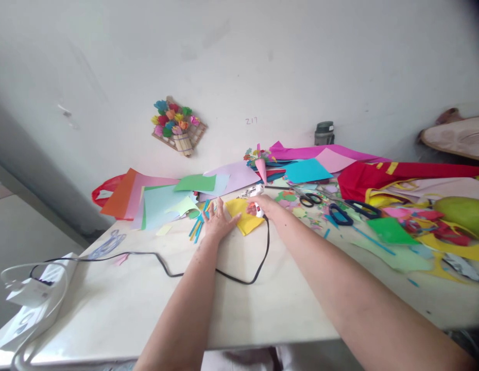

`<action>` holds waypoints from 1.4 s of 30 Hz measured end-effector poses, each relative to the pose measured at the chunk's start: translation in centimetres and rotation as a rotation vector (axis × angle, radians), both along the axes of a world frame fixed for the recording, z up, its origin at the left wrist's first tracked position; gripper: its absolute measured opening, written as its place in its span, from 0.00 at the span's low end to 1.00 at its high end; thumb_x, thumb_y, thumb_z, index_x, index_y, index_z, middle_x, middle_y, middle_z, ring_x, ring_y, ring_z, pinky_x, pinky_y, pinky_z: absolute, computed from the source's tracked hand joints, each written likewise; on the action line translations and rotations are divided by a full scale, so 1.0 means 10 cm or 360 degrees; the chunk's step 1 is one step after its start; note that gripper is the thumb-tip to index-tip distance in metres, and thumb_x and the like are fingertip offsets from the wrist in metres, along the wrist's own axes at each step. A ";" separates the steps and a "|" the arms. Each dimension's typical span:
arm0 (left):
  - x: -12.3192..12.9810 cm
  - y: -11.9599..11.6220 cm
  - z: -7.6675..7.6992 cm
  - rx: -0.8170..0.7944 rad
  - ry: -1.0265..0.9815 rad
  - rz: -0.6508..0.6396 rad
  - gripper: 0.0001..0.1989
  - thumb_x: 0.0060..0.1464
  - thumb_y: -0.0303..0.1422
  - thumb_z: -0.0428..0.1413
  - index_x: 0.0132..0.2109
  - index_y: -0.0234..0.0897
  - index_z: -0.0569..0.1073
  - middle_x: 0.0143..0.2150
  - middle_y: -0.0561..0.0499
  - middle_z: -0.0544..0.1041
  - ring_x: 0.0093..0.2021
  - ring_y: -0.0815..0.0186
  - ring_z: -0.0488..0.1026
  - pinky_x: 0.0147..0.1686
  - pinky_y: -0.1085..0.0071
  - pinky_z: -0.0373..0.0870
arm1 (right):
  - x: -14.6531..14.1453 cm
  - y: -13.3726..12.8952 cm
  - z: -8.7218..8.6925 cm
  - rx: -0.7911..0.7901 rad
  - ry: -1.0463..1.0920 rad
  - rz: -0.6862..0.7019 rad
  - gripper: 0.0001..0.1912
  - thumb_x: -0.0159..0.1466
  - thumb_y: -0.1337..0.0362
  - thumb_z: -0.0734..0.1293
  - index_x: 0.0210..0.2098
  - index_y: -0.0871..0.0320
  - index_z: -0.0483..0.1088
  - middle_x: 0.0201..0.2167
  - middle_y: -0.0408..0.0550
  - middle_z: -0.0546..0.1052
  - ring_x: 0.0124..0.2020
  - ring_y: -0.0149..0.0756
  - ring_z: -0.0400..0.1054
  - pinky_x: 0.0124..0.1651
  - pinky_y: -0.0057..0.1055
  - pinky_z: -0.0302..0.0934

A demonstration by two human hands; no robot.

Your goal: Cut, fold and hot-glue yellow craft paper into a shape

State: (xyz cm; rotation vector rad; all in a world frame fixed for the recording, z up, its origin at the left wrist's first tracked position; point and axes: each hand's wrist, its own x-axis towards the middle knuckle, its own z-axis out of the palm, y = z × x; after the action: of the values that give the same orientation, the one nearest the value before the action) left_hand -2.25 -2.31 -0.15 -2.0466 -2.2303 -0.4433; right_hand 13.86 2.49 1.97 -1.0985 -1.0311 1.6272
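My right hand (262, 206) is wrapped round a white hot glue gun (258, 190), its nozzle pointing left above a yellow sheet (243, 219). From the handle a black cord (267, 247) drops and loops over the table. My left hand (219, 224) lies with fingers spread at the left edge of the yellow sheet. Blue and yellow paper strips (195, 231) lie beside its fingertips, partly covered by the hand. Whether glue is on the sheet is too small to tell.
Coloured papers (158, 201) lie along the wall. Scissors (311, 199), more scissors (342, 214) and paper scraps spread at right, near a green mango-like fruit (463, 214). A pink paper cone (260, 167) stands behind the glue gun. At left sits a power strip (34, 304).
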 end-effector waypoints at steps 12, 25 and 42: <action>-0.01 0.16 0.03 -0.0047 0.0076 0.0014 0.30 0.53 0.43 0.41 0.61 0.39 0.50 0.63 0.48 0.51 0.64 0.59 0.38 0.58 0.48 0.28 | -0.03 0.02 -0.03 0.0019 -0.0056 -0.0064 0.04 0.54 0.73 0.65 0.25 0.65 0.64 0.14 0.44 0.70 0.15 0.28 0.65 0.20 0.24 0.63; -0.05 0.27 -0.01 -0.0072 -0.0139 0.0136 0.40 0.47 0.45 0.45 0.63 0.40 0.38 0.61 0.50 0.57 0.64 0.58 0.34 0.57 0.46 0.31 | -0.03 -0.05 0.00 0.0065 -0.0114 -0.0094 0.06 0.53 0.73 0.65 0.22 0.64 0.63 0.10 0.42 0.67 0.15 0.28 0.65 0.18 0.22 0.61; -0.04 0.26 -0.02 0.0013 0.0162 -0.0091 0.31 0.53 0.35 0.38 0.64 0.37 0.42 0.55 0.50 0.66 0.63 0.62 0.43 0.59 0.54 0.26 | -0.04 0.02 -0.07 0.0086 -0.0076 -0.0093 0.04 0.52 0.73 0.66 0.25 0.65 0.64 0.14 0.44 0.70 0.15 0.28 0.65 0.19 0.22 0.62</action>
State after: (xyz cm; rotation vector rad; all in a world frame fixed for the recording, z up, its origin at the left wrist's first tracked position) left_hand -2.63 0.27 -0.35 -2.0832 -2.1139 -0.3436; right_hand 13.41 2.68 1.27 -1.1263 -1.0584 1.5250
